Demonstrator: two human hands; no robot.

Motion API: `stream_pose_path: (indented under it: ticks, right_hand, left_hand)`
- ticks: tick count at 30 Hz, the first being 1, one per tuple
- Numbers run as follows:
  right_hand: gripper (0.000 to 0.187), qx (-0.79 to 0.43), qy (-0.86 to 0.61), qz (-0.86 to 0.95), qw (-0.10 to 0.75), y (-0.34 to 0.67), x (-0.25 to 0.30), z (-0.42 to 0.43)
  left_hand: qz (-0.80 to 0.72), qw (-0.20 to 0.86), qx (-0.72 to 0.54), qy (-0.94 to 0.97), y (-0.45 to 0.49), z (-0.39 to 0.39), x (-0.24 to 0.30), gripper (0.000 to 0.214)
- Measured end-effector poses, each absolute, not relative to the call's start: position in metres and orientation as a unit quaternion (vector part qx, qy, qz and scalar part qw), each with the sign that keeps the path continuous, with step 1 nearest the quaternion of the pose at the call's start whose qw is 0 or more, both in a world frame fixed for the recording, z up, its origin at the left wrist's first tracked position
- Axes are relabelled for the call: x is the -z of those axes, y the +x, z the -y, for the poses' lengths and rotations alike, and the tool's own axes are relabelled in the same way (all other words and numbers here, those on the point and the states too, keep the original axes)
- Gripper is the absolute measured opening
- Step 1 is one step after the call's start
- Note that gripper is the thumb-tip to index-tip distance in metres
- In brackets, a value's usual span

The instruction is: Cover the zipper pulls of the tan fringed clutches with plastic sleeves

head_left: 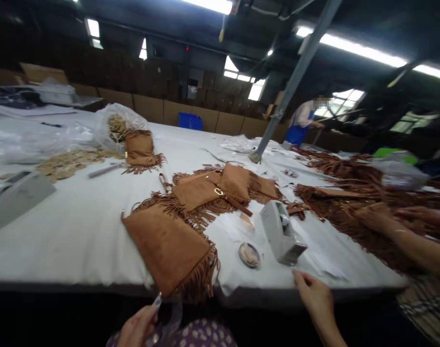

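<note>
My left hand [140, 324], fingers closed, pinches a clear plastic strip [157, 300] at the near corner of a tan fringed suede pouch [167, 246]. That pouch lies flat, its corner reaching over the table's front edge. On the other side, my right hand [316, 295] has thumb and forefinger pressed together just below the cutter of a grey tape dispenser [282, 236]. A small glint of clear tape [293, 265] shows at those fingertips. Beside the dispenser sits a small round dish [249, 255] with pale scraps in it. More fringed pouches [196, 190] are heaped behind.
At right, a co-worker's hands [379, 219] rest among brown fringed pieces [336, 207]. A second dispenser [19, 197] stands at left, near tan discs [73, 163] and a plastic bag [115, 120]. A metal post [295, 77] rises from the table; another person [301, 123] stands beyond.
</note>
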State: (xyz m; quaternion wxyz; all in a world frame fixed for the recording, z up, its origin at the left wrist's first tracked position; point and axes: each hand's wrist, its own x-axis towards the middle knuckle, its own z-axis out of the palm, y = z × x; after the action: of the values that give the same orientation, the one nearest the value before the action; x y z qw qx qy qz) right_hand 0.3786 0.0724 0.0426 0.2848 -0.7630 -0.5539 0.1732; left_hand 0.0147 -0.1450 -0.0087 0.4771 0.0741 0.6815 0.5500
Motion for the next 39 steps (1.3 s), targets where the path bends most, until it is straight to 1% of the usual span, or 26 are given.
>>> stream_pose_path:
  ticks: [2,4,7,9,11,14,18,23,26,28,30,32,34,37,39]
  right_hand:
    - [0.043,-0.236,-0.737,0.572,0.272,0.348,-0.034,-0.051]
    - [0.044,-0.33,-0.672,0.614,0.25,0.301,-0.033,-0.024]
    - [0.042,-0.482,-0.519,0.676,0.204,0.223,-0.04,0.017]
    - [0.041,-0.553,-0.439,0.684,0.184,0.178,-0.044,0.038]
    - [0.041,-0.597,-0.392,0.677,0.177,0.144,-0.042,0.051]
    - [0.042,-0.617,-0.369,0.671,0.183,0.114,-0.029,0.058]
    - [0.045,-0.599,-0.387,0.676,0.186,0.099,-0.013,0.059]
    - [0.05,-0.542,-0.439,0.691,0.191,0.093,-0.002,0.059]
    - [0.052,-0.538,-0.47,0.674,0.187,0.092,0.006,0.062]
    - [0.052,-0.561,-0.492,0.64,0.182,0.091,0.01,0.065]
    - [0.051,-0.613,-0.496,0.586,0.186,0.091,0.012,0.067]
    - [0.052,-0.674,-0.471,0.535,0.192,0.091,0.013,0.069]
    - [0.054,-0.708,-0.444,0.513,0.197,0.09,0.014,0.069]
    - [0.057,-0.699,-0.441,0.521,0.214,0.088,0.018,0.069]
    - [0.056,-0.69,-0.447,0.522,0.228,0.087,0.023,0.068]
  left_hand:
    - [-0.657,0.498,-0.558,0.096,0.013,0.145,0.013,0.054]
    - [-0.668,0.453,-0.572,0.148,0.011,0.144,0.016,0.051]
    - [-0.702,0.371,-0.564,0.227,0.007,0.143,0.017,0.046]
    - [-0.729,0.331,-0.538,0.263,0.007,0.145,0.017,0.042]
    - [-0.753,0.298,-0.509,0.292,0.007,0.147,0.017,0.038]
    - [-0.778,0.259,-0.473,0.323,0.008,0.15,0.017,0.032]
    - [-0.789,0.219,-0.448,0.358,0.007,0.154,0.017,0.026]
    - [-0.767,0.219,-0.459,0.391,0.002,0.158,0.019,0.024]
    - [-0.764,0.225,-0.463,0.39,0.002,0.159,0.019,0.025]
    - [-0.758,0.245,-0.472,0.379,0.002,0.158,0.017,0.027]
    - [-0.741,0.279,-0.493,0.36,0.003,0.157,0.016,0.03]
    - [-0.716,0.317,-0.52,0.34,0.003,0.155,0.014,0.035]
    - [-0.695,0.347,-0.54,0.325,0.003,0.154,0.012,0.038]
    - [-0.708,0.342,-0.531,0.317,0.005,0.155,0.011,0.04]
    - [-0.74,0.312,-0.511,0.308,0.007,0.156,0.011,0.035]
